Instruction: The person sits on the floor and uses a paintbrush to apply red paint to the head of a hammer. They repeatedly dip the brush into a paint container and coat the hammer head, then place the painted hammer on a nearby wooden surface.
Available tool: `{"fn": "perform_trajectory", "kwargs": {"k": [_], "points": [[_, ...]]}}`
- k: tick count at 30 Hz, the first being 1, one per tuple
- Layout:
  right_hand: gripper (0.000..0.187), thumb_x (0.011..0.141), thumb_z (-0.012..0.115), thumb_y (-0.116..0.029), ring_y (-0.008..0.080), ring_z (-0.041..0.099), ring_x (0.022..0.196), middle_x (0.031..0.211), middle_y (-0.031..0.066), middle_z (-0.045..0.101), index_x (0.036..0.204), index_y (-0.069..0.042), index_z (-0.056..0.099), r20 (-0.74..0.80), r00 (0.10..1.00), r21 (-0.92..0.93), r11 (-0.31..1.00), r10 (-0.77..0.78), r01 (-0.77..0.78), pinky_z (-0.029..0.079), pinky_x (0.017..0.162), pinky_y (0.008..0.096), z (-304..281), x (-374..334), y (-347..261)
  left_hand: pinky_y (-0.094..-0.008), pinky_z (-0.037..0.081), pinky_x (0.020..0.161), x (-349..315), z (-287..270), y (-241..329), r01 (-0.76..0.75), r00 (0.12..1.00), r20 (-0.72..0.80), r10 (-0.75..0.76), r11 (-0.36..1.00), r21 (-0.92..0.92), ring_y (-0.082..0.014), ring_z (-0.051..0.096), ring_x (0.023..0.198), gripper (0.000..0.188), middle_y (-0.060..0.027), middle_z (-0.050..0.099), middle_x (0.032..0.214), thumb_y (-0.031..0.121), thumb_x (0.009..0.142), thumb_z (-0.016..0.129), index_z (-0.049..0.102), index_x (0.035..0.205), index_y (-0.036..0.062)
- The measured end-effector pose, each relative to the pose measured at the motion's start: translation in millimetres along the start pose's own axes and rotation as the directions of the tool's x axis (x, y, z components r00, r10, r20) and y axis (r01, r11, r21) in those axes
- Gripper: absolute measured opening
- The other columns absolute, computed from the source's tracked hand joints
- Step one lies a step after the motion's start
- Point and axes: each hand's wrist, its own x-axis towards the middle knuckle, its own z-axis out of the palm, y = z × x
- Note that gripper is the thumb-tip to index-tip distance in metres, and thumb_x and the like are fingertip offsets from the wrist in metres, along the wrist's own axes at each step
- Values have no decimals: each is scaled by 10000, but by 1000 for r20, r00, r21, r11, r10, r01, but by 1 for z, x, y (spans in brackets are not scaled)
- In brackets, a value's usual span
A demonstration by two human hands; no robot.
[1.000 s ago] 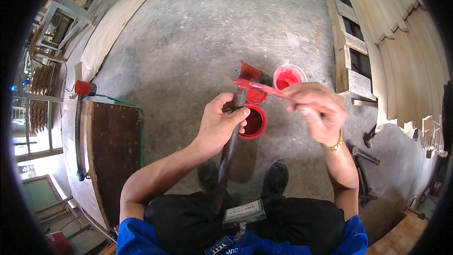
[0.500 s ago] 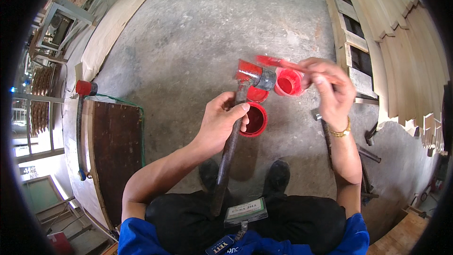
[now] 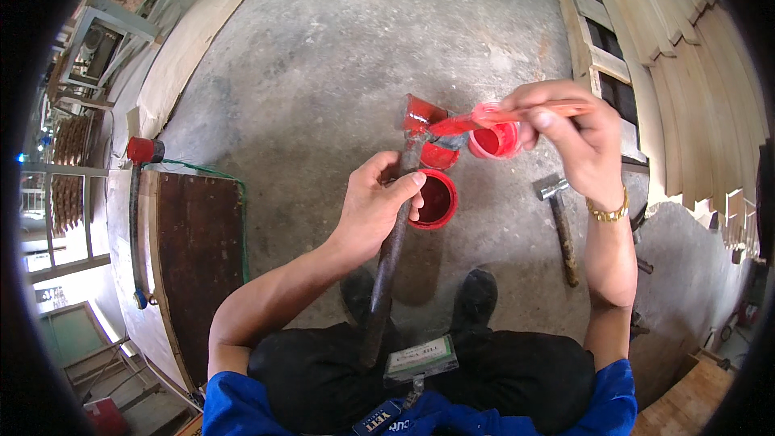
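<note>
My left hand (image 3: 378, 202) is closed around the dark handle of a hammer (image 3: 392, 262), just below its head. One end of the hammer's head is coated red; the other is grey and partly hidden behind the brush. In my right hand (image 3: 569, 133) is a red paintbrush (image 3: 484, 117), its bristles against the hammer's head near the handle. Below the brush stands a pink-red cup of red paint (image 3: 496, 139). An open red-rimmed pot (image 3: 440, 203) with dark contents sits beside my left fingers, and a red lid-like disc (image 3: 440, 156) lies behind it.
Another hammer (image 3: 557, 218) lies on the concrete floor by my right forearm, with more tools partly hidden beyond. A red-ended hammer (image 3: 144, 152) rests on a wooden box (image 3: 198, 274) at left. Stacked boards (image 3: 686, 73) and a pallet (image 3: 601, 60) line the right.
The brush has moved down from above the hammer's head onto it, and my right hand has shifted slightly right. My left hand holds the hammer almost still. The hammer on the floor is now less covered.
</note>
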Motion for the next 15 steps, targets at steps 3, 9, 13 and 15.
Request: {"fn": "perform_trajectory", "kwargs": {"k": [3,9,13,15], "points": [[152,909,556,-83,95,593,692,983,140,651,984,44,591,14,999,-11,999,50,-50,507,633,227,-7,14,-3,-248,439,561,0,1,0,-1,1000,11,1,1000,-3,-99,533,608,163,-47,570,710,129,870,604,535,947,3],[122,893,559,-47,106,603,730,968,170,655,1000,9,543,67,997,205,978,-35,21,508,647,220,-26,28,-14,-246,446,567,-1,2,0,-11,1000,-3,11,999,32,-96,534,613,174,-42,569,720,121,874,599,530,972,-4],[112,847,597,2,131,628,824,912,131,660,934,-15,530,203,979,87,996,10,-28,502,724,258,-13,21,-9,-245,448,567,0,3,0,-10,1000,-9,10,999,39,-95,539,618,188,-42,572,723,121,874,598,530,993,-8],[105,831,593,28,145,633,839,868,114,659,894,-18,523,219,975,131,991,-38,9,492,738,266,-6,18,-7,-245,448,565,-1,3,0,-14,1000,-12,15,999,48,-94,540,620,197,-43,575,724,123,874,599,530,1003,-9]]}}
